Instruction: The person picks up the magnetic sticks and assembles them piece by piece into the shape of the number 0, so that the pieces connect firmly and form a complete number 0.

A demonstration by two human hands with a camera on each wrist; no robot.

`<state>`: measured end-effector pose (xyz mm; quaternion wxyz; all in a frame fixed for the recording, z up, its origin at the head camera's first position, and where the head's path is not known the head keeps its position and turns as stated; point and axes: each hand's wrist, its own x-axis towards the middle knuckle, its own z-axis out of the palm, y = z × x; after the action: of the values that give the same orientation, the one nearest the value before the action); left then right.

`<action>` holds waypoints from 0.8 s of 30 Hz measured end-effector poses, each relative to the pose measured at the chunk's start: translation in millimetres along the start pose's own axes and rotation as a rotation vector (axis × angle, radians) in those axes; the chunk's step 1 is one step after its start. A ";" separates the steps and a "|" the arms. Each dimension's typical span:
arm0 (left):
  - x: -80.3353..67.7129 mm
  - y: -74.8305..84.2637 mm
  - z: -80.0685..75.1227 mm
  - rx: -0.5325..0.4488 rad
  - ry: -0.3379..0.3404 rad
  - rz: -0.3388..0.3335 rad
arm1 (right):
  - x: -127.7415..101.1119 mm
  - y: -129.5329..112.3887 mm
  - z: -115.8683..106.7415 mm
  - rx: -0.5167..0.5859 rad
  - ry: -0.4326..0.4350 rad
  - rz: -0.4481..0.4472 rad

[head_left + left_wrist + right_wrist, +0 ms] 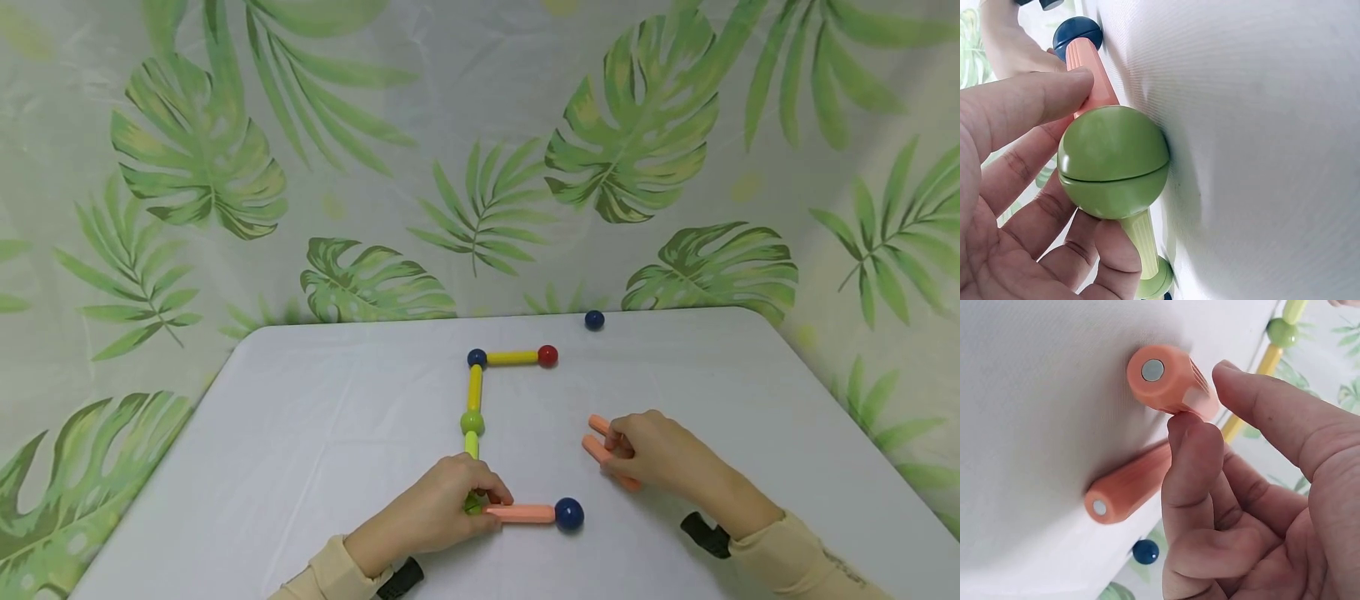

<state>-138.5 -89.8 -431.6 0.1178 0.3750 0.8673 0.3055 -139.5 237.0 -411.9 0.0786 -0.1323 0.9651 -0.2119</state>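
My left hand (442, 504) pinches an orange magnetic stick (525, 514) near its left end, thumb on top. A green ball (1113, 159) joins that end, with the other fingers around and beneath it. At the stick's right end is a large dark blue ball (569, 515). To the right, my right hand (663, 450) is at two loose orange sticks lying on the cloth. Its index fingertip touches the nearer loose stick (1166, 381), while the thumb stands slightly apart from it. The other loose stick (1129, 484) lies alongside.
From the left hand a chain runs away: a light green stick (472, 445), a lime ball (472, 422), a yellow stick (475, 388), a dark blue ball (477, 358), another yellow stick (513, 357) and a red ball (547, 356). A loose blue ball (594, 320) sits at the table's back edge.
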 end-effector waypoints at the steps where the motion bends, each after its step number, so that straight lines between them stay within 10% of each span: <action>1: -0.2 0.2 -0.1 0.002 0.001 0.001 | 0.5 -1.5 0.2 0.001 0.000 0.012; 24: -1.0 2.4 -0.5 0.020 0.003 0.011 | 4.5 -20.4 8.4 -0.070 -0.003 0.099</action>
<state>-136.6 -89.4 -429.7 0.1111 0.3804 0.8684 0.2979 -137.5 214.6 -411.1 0.0858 -0.0871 0.9771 -0.1739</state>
